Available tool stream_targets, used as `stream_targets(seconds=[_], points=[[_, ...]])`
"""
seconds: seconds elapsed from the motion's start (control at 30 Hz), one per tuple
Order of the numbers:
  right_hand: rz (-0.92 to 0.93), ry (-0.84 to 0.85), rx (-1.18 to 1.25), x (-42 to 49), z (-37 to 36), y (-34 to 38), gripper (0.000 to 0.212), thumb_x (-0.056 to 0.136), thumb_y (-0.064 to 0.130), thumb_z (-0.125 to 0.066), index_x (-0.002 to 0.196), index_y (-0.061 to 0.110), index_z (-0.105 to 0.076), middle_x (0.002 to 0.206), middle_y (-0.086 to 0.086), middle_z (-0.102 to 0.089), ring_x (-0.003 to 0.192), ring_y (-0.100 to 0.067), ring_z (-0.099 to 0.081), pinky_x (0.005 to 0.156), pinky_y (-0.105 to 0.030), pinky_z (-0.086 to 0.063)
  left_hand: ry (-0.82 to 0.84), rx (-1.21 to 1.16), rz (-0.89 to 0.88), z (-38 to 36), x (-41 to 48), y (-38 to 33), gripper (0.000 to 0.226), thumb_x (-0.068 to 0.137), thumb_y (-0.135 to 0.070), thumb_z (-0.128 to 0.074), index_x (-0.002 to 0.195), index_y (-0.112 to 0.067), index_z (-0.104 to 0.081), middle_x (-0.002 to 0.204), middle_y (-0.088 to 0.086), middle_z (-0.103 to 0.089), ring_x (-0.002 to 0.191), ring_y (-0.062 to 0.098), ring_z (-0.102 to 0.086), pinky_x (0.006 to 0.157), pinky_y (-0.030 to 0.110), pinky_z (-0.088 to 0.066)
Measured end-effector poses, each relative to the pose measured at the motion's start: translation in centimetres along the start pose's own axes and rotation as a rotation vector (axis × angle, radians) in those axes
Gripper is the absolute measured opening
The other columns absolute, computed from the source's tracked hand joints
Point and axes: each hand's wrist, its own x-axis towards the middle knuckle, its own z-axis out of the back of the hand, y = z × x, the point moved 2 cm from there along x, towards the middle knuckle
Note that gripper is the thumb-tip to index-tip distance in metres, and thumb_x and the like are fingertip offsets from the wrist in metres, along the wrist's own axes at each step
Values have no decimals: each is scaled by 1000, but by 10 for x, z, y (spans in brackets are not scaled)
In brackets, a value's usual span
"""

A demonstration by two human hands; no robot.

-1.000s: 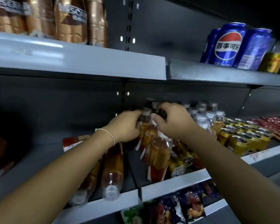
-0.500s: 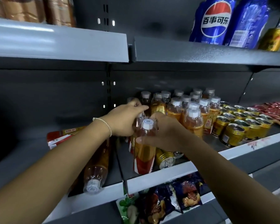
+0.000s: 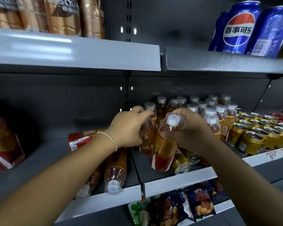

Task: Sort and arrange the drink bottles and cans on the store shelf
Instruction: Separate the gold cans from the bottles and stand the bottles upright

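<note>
The bottle (image 3: 162, 149) has tipped cap-forward, its base on the shelf (image 3: 186, 178) front, with the right hand (image 3: 188, 128) grasping its neck. The left hand (image 3: 127, 128) grips a second bottle (image 3: 151, 131) just behind it.

Light from above and in front strikes the lip of the upper shelf (image 3: 72, 51), leaving 1 white streak of glare, while the back panel (image 3: 64, 98) beneath it falls into deep shadow. The amber bottle (image 3: 162, 149) at centre reads fairly sharp; the pack (image 3: 3, 144) at far left smears into blur. Wide-angle distortion bows the shelf edges, and the blue cans (image 3: 238, 28) gleam.
</note>
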Motion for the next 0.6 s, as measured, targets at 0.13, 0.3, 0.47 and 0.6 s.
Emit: stream_targets(seconds=[0.13, 0.3, 0.47, 0.6], points=[[45, -138, 0, 0, 4, 35, 46, 70, 29, -86, 100, 36, -51, 88, 10, -63, 81, -8, -63, 67, -28, -56, -174, 22, 31, 38, -23, 19, 73, 71, -43, -74, 132, -37, -33, 113, 3, -57, 85, 27, -63, 64, 33, -52], [153, -210, 55, 3, -27, 86, 55, 71, 29, -84, 106, 41, -44, 88, 16, -59, 80, -2, -60, 63, -16, -49, -272, 142, 128, 81, -62, 51, 72, 71, -36, -75, 137, -30, -46, 85, 1, -64, 74, 25, -63, 55, 26, -40], [203, -124, 126, 16, -74, 142, 56, 69, 37, -86, 104, 43, -43, 89, 21, -57, 80, 2, -58, 60, -13, -47, -250, 235, 285, 122, -116, 90, 41, 68, -40, -72, 105, -26, -60, 63, -12, -44, 61, 16, -53, 46, 18, -21], [269, -10, 183, 22, -118, 194, 54, 68, 37, -87, 111, 41, -54, 94, 20, -61, 85, 2, -60, 64, -14, -46, -221, 276, 400, 149, -167, 122, 62, 65, -42, -72, 121, -26, -52, 79, -3, -51, 67, 22, -54, 51, 22, -27]])
